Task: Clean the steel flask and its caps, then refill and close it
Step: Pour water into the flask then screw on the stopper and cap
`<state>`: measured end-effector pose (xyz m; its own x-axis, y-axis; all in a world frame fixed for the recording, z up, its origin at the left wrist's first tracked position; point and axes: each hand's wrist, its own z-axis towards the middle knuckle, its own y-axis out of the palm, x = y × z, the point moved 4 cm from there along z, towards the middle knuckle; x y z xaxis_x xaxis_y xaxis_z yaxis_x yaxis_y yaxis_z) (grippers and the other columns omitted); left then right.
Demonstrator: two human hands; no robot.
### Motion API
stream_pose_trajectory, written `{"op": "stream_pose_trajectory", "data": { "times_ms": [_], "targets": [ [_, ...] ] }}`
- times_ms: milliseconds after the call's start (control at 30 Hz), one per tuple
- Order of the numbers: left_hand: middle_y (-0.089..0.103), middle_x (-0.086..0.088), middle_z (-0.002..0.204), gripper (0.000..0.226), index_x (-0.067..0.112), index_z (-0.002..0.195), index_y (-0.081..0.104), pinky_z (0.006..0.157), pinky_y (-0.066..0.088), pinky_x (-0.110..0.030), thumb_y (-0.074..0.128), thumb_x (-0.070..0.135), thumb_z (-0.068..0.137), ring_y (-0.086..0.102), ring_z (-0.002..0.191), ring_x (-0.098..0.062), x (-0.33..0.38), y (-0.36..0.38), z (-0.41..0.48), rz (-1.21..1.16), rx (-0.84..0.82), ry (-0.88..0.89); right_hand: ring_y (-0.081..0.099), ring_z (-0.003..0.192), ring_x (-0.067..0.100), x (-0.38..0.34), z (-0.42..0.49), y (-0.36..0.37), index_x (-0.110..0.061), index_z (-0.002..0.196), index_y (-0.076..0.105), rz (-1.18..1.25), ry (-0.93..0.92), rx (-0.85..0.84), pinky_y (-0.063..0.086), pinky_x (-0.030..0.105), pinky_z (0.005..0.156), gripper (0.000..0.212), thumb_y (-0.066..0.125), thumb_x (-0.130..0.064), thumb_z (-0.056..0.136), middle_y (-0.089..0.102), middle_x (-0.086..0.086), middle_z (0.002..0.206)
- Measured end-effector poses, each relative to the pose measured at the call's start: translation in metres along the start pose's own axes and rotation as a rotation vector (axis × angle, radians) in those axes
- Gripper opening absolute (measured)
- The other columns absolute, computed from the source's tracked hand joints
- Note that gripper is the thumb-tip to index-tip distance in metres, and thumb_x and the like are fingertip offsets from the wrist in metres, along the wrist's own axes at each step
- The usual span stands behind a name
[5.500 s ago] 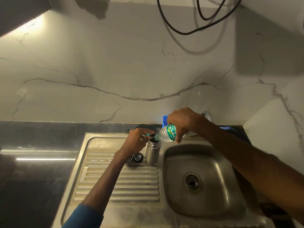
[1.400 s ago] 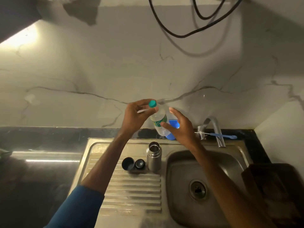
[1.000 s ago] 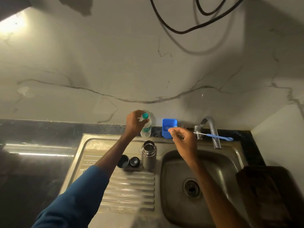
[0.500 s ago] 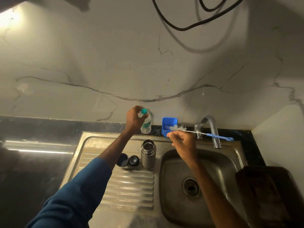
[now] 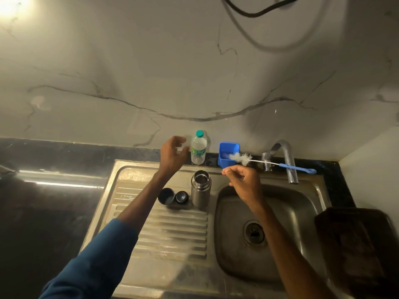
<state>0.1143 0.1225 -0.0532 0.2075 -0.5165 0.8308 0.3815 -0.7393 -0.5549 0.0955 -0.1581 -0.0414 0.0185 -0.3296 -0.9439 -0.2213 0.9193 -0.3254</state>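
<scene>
The steel flask [image 5: 201, 188] stands open and upright on the drainboard, beside the basin. Just left of it lie its two dark caps, the larger cup cap [image 5: 166, 196] and the smaller inner cap [image 5: 181, 197]. A clear plastic water bottle [image 5: 198, 147] with a teal cap stands closed on the back ledge. My left hand [image 5: 172, 154] hovers just left of the bottle, fingers relaxed, holding nothing. My right hand [image 5: 244, 182] is loosely curled right of the flask, just below a bottle brush [image 5: 239, 157], with a small gap between them.
The brush rests across a blue container [image 5: 228, 154] and the ledge, its blue handle near the tap [image 5: 285, 156]. The sink basin [image 5: 280, 201] lies at right, with a dark object [image 5: 356, 244] past its right rim. Black countertop [image 5: 43, 201] extends left.
My left hand set the capped bottle on the back ledge and let go. My right hand touched the brush's bristle end, then drew back slightly below it.
</scene>
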Motion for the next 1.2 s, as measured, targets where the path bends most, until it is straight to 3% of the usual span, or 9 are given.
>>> {"op": "stream_pose_trajectory", "data": {
  "times_ms": [67, 133, 233, 333, 500, 767, 967, 1100, 1200],
  "targets": [
    [0.075, 0.004, 0.104, 0.023, 0.014, 0.108, 0.072, 0.089, 0.061, -0.038, 0.073, 0.007, 0.087, 0.071, 0.096, -0.016, -0.031, -0.008, -0.026, 0.08, -0.112, -0.007, 0.074, 0.093, 0.012, 0.007, -0.007, 0.004, -0.016, 0.101, 0.079, -0.011, 0.031, 0.002, 0.063, 0.05, 0.083, 0.014, 0.072, -0.026, 0.094, 0.079, -0.007, 0.096],
    [0.074, 0.002, 0.113, 0.037, 0.015, 0.113, 0.072, 0.093, 0.058, -0.042, 0.071, -0.001, 0.08, 0.068, 0.102, -0.02, -0.059, -0.007, -0.054, 0.188, -0.33, 0.01, 0.074, 0.091, 0.01, 0.014, -0.016, 0.008, -0.017, 0.101, 0.079, -0.019, 0.066, 0.0, 0.063, 0.05, 0.082, 0.013, 0.072, -0.026, 0.094, 0.079, -0.007, 0.095],
    [0.067, -0.003, 0.133, 0.059, 0.018, 0.132, 0.062, 0.095, 0.054, -0.037, 0.082, 0.024, 0.077, 0.061, 0.117, -0.024, -0.083, 0.007, -0.088, 0.434, -0.616, 0.097, 0.074, 0.086, 0.008, 0.018, -0.028, 0.013, -0.016, 0.099, 0.079, -0.034, 0.093, -0.003, 0.063, 0.047, 0.082, 0.008, 0.073, -0.02, 0.095, 0.078, -0.007, 0.092],
    [0.062, -0.004, 0.138, 0.078, 0.022, 0.143, 0.051, 0.103, 0.048, -0.041, 0.081, 0.053, 0.078, 0.051, 0.127, -0.027, -0.093, 0.026, -0.104, 0.683, -0.663, 0.229, 0.073, 0.081, 0.008, 0.018, -0.037, 0.013, -0.017, 0.095, 0.08, -0.043, 0.112, 0.015, 0.063, 0.046, 0.08, 0.006, 0.074, -0.02, 0.094, 0.078, -0.007, 0.085],
    [0.049, -0.007, 0.15, 0.071, 0.021, 0.15, 0.043, 0.112, 0.038, -0.041, 0.075, 0.042, 0.09, 0.047, 0.134, -0.028, -0.089, 0.043, -0.107, 0.929, -0.653, 0.321, 0.073, 0.083, 0.009, 0.017, -0.043, 0.009, -0.016, 0.097, 0.08, -0.073, 0.11, -0.004, 0.063, 0.044, 0.08, 0.009, 0.074, -0.021, 0.094, 0.078, -0.006, 0.088],
    [0.065, -0.008, 0.129, 0.058, 0.02, 0.134, 0.056, 0.103, 0.045, -0.038, 0.084, 0.034, 0.084, 0.061, 0.115, -0.028, -0.083, 0.034, -0.099, 0.784, -0.524, 0.337, 0.073, 0.084, 0.01, 0.012, -0.045, 0.007, -0.017, 0.098, 0.079, -0.095, 0.119, -0.031, 0.063, 0.046, 0.08, 0.009, 0.074, -0.022, 0.093, 0.078, -0.006, 0.09],
    [0.065, -0.005, 0.115, 0.063, 0.021, 0.116, 0.054, 0.077, 0.057, -0.038, 0.095, 0.019, 0.068, 0.064, 0.095, -0.026, -0.068, -0.019, -0.094, 0.422, -0.265, 0.281, 0.074, 0.087, 0.011, -0.007, -0.047, 0.006, -0.017, 0.101, 0.079, -0.06, 0.104, -0.01, 0.063, 0.047, 0.08, 0.01, 0.073, -0.023, 0.094, 0.078, -0.006, 0.092],
    [0.066, 0.002, 0.108, 0.056, 0.019, 0.107, 0.058, 0.083, 0.056, -0.03, 0.098, 0.022, 0.068, 0.066, 0.094, -0.017, -0.036, -0.058, -0.088, 0.12, -0.062, 0.25, 0.073, 0.093, 0.007, -0.041, -0.043, 0.005, -0.017, 0.104, 0.077, -0.05, -0.051, 0.075, 0.062, 0.036, 0.087, 0.012, 0.076, -0.024, 0.093, 0.078, -0.01, 0.098],
    [0.068, -0.001, 0.112, 0.055, 0.012, 0.109, 0.059, 0.093, 0.056, -0.025, 0.097, 0.022, 0.071, 0.069, 0.105, -0.016, 0.007, -0.069, -0.088, -0.103, 0.0, 0.287, 0.072, 0.099, 0.007, -0.077, -0.037, 0.009, -0.017, 0.109, 0.075, 0.007, -0.126, 0.061, 0.06, 0.027, 0.089, 0.023, 0.08, -0.028, 0.09, 0.077, -0.009, 0.104]
  ]
}}
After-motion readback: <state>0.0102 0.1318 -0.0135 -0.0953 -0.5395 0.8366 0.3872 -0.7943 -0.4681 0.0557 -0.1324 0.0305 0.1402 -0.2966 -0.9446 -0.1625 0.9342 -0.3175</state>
